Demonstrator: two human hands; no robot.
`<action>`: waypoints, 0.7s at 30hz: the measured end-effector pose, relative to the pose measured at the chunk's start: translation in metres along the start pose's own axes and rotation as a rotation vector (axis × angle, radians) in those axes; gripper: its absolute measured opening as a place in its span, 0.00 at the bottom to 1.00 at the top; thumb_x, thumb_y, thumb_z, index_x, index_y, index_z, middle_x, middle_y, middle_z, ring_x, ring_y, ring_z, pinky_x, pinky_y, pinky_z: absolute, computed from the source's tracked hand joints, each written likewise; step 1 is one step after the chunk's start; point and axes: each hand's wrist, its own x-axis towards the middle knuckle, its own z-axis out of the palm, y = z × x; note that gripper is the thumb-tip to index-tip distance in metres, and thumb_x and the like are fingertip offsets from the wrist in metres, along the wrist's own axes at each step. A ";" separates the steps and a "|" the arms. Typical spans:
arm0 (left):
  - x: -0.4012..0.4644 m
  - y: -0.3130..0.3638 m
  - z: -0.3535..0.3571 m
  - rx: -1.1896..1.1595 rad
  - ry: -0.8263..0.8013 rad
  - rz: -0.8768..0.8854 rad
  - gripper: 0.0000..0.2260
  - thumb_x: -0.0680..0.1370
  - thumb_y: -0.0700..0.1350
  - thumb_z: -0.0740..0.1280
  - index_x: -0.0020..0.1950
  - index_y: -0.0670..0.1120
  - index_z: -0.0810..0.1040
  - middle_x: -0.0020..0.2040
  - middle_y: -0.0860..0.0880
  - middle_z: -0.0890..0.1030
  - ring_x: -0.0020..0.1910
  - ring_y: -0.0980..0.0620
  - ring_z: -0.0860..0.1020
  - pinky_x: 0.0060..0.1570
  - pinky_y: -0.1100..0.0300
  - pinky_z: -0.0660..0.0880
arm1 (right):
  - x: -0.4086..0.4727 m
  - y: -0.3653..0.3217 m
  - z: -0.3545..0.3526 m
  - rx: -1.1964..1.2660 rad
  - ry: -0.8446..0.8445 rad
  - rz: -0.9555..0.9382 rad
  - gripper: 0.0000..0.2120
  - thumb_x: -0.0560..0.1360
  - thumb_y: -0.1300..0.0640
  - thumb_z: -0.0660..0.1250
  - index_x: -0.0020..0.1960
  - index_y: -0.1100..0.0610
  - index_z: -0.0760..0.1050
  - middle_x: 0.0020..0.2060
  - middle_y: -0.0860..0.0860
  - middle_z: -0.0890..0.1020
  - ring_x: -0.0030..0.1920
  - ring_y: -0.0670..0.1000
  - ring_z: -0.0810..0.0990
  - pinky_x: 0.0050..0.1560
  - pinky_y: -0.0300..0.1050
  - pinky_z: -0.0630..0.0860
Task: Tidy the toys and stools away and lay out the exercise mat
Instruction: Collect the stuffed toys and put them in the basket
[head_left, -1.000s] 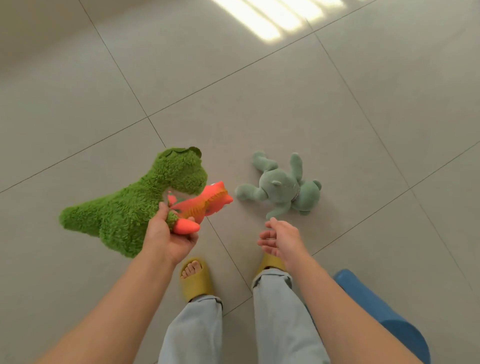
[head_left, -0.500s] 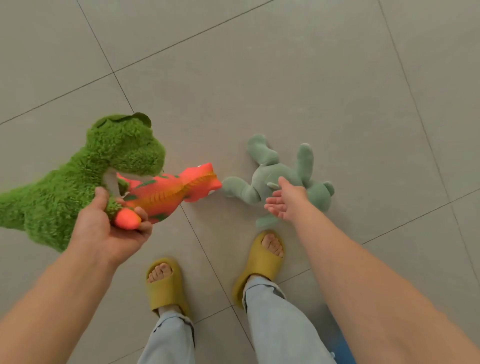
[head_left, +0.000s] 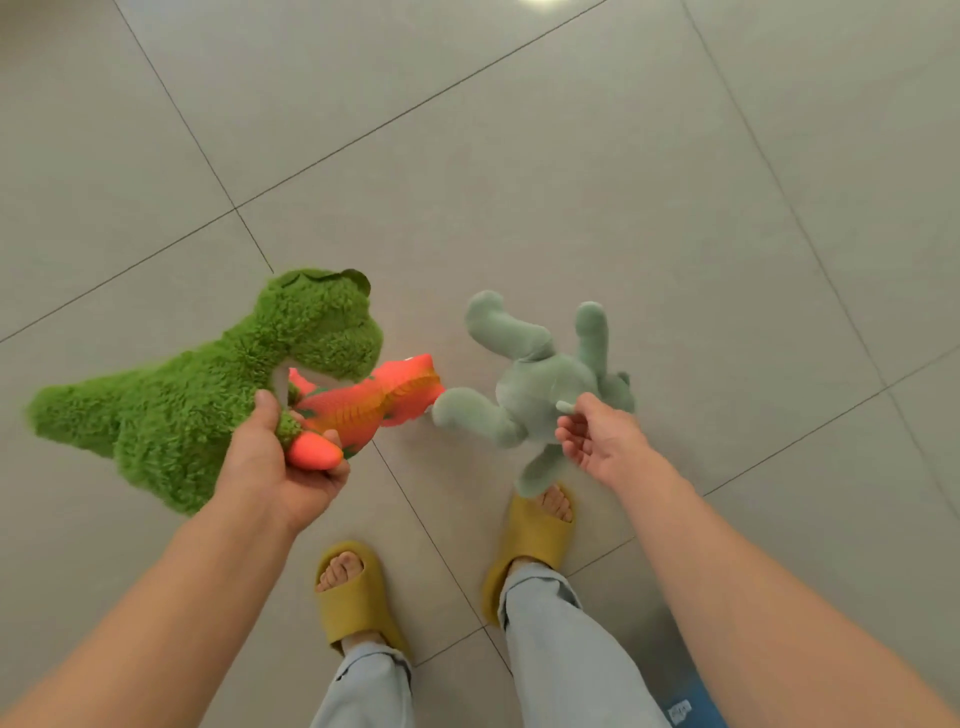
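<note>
My left hand (head_left: 278, 467) grips two toys together: a fuzzy green plush dinosaur (head_left: 208, 395) and an orange-red rubber dinosaur (head_left: 374, 402) poking out to the right. My right hand (head_left: 597, 444) pinches a small tab on a pale green plush animal (head_left: 540, 384), which hangs lifted above the tiled floor with its limbs dangling. The two bundles are held side by side, nearly touching.
Grey floor tiles (head_left: 571, 182) stretch ahead. My feet in yellow slippers (head_left: 358, 597) and light jeans stand below. A blue object (head_left: 691, 709) peeks in at the bottom edge, right of my leg.
My right hand reached the pale green plush on the floor, took hold of it and lifted it. The left hand kept both dinosaurs and shifted right.
</note>
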 end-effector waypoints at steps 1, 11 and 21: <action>-0.013 -0.002 0.001 0.010 -0.011 0.005 0.18 0.78 0.61 0.55 0.36 0.50 0.66 0.34 0.52 0.70 0.25 0.55 0.69 0.25 0.71 0.63 | -0.020 -0.002 -0.010 0.020 -0.028 -0.021 0.10 0.74 0.63 0.62 0.35 0.61 0.73 0.17 0.49 0.75 0.17 0.44 0.73 0.18 0.32 0.68; -0.171 0.036 -0.007 0.106 -0.225 0.109 0.16 0.77 0.60 0.58 0.38 0.50 0.69 0.29 0.54 0.71 0.17 0.55 0.71 0.22 0.72 0.64 | -0.220 -0.006 -0.084 0.075 -0.058 -0.259 0.07 0.71 0.65 0.66 0.34 0.59 0.76 0.25 0.50 0.79 0.25 0.46 0.76 0.32 0.37 0.72; -0.336 0.056 -0.003 0.241 -0.458 0.128 0.19 0.76 0.62 0.59 0.36 0.48 0.67 0.28 0.51 0.70 0.18 0.56 0.71 0.20 0.72 0.61 | -0.405 0.013 -0.170 0.424 0.074 -0.475 0.05 0.69 0.66 0.66 0.36 0.60 0.75 0.23 0.49 0.77 0.26 0.47 0.76 0.33 0.38 0.74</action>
